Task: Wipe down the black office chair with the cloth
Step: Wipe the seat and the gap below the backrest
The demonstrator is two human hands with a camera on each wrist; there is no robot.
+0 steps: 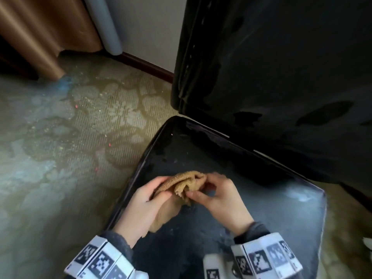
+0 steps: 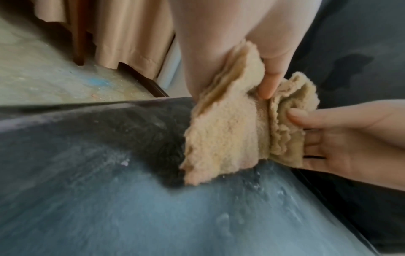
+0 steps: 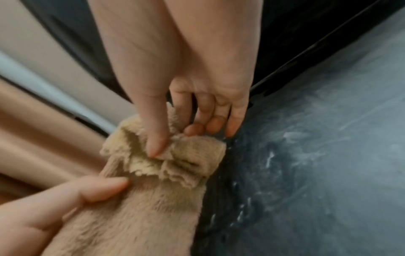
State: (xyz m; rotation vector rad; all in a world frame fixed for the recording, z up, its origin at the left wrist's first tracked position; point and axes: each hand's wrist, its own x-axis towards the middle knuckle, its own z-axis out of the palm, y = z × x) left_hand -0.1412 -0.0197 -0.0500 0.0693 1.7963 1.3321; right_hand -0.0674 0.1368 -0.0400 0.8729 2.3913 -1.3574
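I see both hands holding the tan cloth (image 1: 181, 184) above the seat (image 1: 261, 208) of the black office chair (image 1: 281, 77). My left hand (image 1: 145, 204) has its thumb and fingers pinched on the cloth's near-left part, and the rest of the cloth hangs from that grip, its lowest corner at the dusty seat; I cannot tell whether it touches. My right hand (image 1: 219, 194) pinches the bunched upper edge between thumb and fingers, so the cloth spans the gap between the two grips. The chair's backrest rises behind, cut off at the top and right. The chair's base is hidden. The wrist views are blurred, and the seat's smears show only as pale streaks
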